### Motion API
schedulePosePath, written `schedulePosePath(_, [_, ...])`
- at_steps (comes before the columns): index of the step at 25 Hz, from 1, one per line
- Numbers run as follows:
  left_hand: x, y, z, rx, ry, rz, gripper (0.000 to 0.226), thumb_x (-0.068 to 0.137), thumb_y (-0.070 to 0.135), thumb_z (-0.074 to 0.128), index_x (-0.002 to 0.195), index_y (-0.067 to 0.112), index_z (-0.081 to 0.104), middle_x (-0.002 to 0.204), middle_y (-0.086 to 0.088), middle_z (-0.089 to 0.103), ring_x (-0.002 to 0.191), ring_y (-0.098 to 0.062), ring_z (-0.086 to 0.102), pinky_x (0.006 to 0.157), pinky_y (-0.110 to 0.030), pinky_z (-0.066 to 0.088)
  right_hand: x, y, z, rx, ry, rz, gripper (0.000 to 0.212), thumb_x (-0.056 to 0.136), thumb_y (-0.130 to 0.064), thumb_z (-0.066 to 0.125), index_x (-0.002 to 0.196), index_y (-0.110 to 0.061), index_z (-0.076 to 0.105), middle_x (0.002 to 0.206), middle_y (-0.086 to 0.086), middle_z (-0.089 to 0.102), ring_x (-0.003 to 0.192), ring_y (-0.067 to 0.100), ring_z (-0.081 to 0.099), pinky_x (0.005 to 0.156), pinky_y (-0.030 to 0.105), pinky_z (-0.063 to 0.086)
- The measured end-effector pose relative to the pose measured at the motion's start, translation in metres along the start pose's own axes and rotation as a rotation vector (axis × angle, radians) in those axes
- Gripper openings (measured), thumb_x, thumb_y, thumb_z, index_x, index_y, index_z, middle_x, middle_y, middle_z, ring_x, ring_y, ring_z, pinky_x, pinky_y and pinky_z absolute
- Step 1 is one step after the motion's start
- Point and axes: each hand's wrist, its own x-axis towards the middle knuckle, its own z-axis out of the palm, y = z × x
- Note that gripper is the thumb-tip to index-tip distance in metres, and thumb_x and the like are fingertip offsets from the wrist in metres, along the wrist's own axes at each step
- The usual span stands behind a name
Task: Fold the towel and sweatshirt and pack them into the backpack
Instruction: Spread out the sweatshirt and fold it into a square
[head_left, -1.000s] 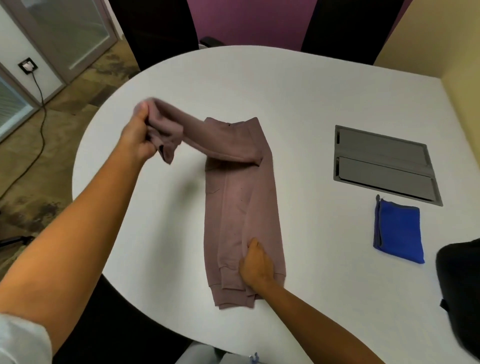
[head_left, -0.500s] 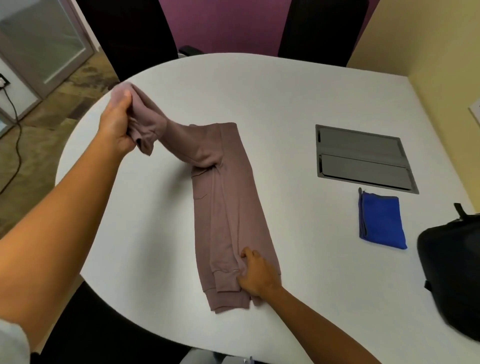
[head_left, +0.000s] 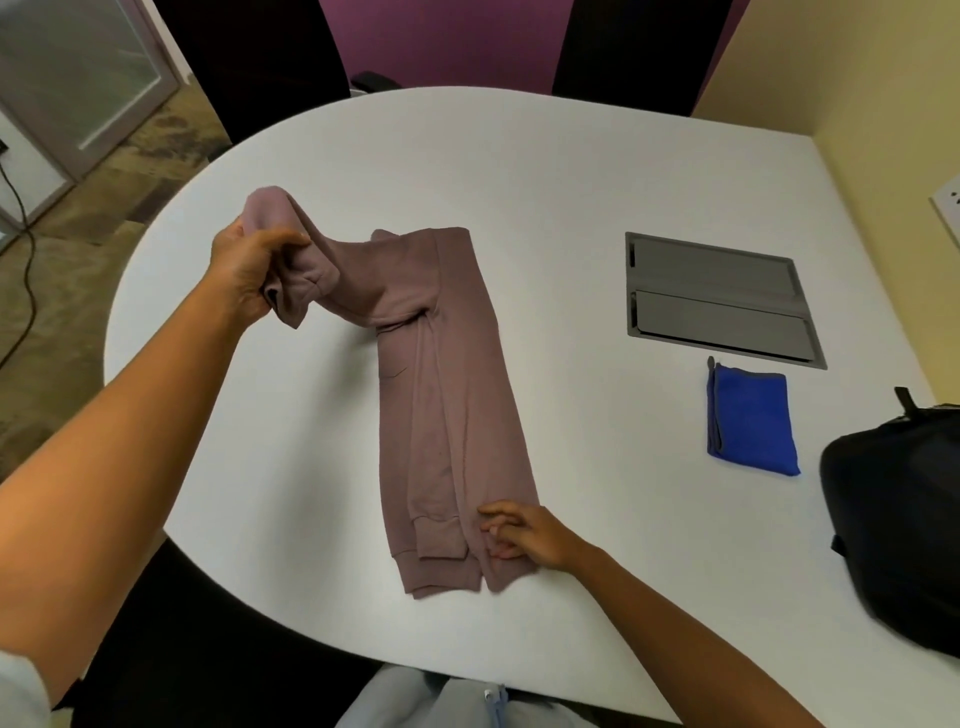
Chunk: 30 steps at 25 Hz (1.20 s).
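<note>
- The mauve sweatshirt (head_left: 447, 415) lies in a long narrow fold down the middle of the white table (head_left: 571, 171).
- The left hand (head_left: 249, 275) has its grip curled round the bunched sleeve end, lifted off the table to the left.
- The right hand (head_left: 524, 535) rests loose fingers on the hem, grip relaxed.
- The folded blue towel (head_left: 750, 421) lies to the right, near the black backpack (head_left: 898, 519) at the table's edge.
- A grey cable hatch (head_left: 717, 301) sits just beyond the towel.

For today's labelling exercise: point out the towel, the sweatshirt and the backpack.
towel (head_left: 753, 421), head view, middle of the folded cloth
sweatshirt (head_left: 452, 395), head view, middle of the body
backpack (head_left: 898, 519), head view, top panel
</note>
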Motion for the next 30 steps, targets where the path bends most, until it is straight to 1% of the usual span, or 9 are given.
schedulePosePath(4, [-0.009,-0.01,0.01,0.152,-0.055,0.018,0.03,0.081,0.01,0.074,0.109,0.011,0.064,0.097,-0.012,0.068,0.096,-0.027,0.069,0.084,-0.04,0.061,-0.003,0.007,-0.001,-0.348,0.244,-0.239,0.04,0.092,-0.022,0.062,0.132,-0.02,0.06,0.126,-0.003,0.064,0.111,0.011,0.062,0.099,0.034,0.052])
schedulePosePath(7, [-0.017,-0.017,0.022,0.269,-0.11,0.054,0.038,0.082,0.01,0.073,0.118,0.008,0.063,0.098,-0.012,0.068,0.088,-0.024,0.069,0.075,-0.035,0.061,-0.004,0.007,0.011,-0.661,0.033,-0.337,0.07,0.09,-0.052,0.06,0.151,-0.036,0.032,0.16,-0.008,0.029,0.143,0.009,0.032,0.119,0.031,0.027])
schedulePosePath(10, [-0.026,-0.024,0.036,0.404,-0.091,0.079,0.029,0.079,0.001,0.071,0.107,0.007,0.064,0.09,-0.008,0.065,0.076,-0.021,0.068,0.057,-0.028,0.058,-0.003,0.01,0.019,-0.821,-0.097,-0.315,0.075,0.091,-0.061,0.054,0.155,-0.038,0.021,0.167,-0.008,0.006,0.15,0.011,0.01,0.118,0.035,0.012])
schedulePosePath(12, [-0.031,-0.029,0.044,0.524,0.05,0.178,0.02,0.076,-0.006,0.064,0.093,0.004,0.066,0.085,-0.007,0.064,0.077,-0.024,0.068,0.056,-0.032,0.059,-0.004,0.004,0.02,-0.567,-0.06,-0.245,0.074,0.088,-0.067,0.053,0.152,-0.036,0.031,0.164,-0.008,0.021,0.148,0.015,0.025,0.118,0.034,0.023])
schedulePosePath(14, [-0.045,-0.037,0.055,0.694,0.135,0.446,0.013,0.077,0.0,0.06,0.086,0.006,0.067,0.085,-0.006,0.064,0.078,-0.027,0.066,0.066,-0.042,0.06,-0.002,-0.004,0.018,-0.134,0.025,-0.157,0.091,0.073,-0.084,0.052,0.144,-0.027,0.047,0.146,-0.005,0.051,0.133,0.016,0.05,0.108,0.023,0.041])
schedulePosePath(16, [-0.075,-0.059,0.073,0.958,0.03,0.718,0.02,0.081,0.006,0.06,0.097,0.015,0.07,0.101,-0.005,0.067,0.086,-0.03,0.065,0.071,-0.041,0.056,0.006,-0.014,0.008,0.256,0.173,-0.021,0.101,0.063,-0.091,0.053,0.131,-0.017,0.058,0.12,0.001,0.067,0.111,0.018,0.065,0.092,0.019,0.051])
schedulePosePath(19, [-0.133,-0.123,0.105,1.399,-0.289,0.827,0.029,0.089,0.006,0.056,0.114,0.018,0.063,0.117,-0.004,0.061,0.089,-0.032,0.065,0.064,-0.037,0.046,0.019,-0.023,-0.012,0.691,0.226,0.243,0.065,0.095,-0.065,0.041,0.128,-0.012,0.058,0.119,0.013,0.067,0.108,0.03,0.065,0.092,0.038,0.053])
schedulePosePath(24, [-0.186,-0.232,0.117,1.696,-0.696,0.529,0.031,0.098,0.006,0.045,0.128,0.008,0.053,0.121,-0.012,0.063,0.102,-0.033,0.065,0.079,-0.041,0.052,0.022,-0.013,-0.023,0.712,0.19,0.33,0.049,0.098,-0.058,0.044,0.12,-0.018,0.062,0.118,0.011,0.069,0.105,0.028,0.068,0.094,0.043,0.055])
schedulePosePath(30, [-0.212,-0.269,0.117,1.505,-0.564,0.433,0.066,0.097,0.007,0.057,0.153,0.007,0.022,0.138,-0.012,0.044,0.099,-0.026,0.063,0.08,-0.035,0.056,0.025,-0.022,-0.017,0.568,0.174,0.325,0.031,0.1,-0.037,0.05,0.112,-0.014,0.067,0.111,0.009,0.072,0.104,0.026,0.068,0.086,0.035,0.058])
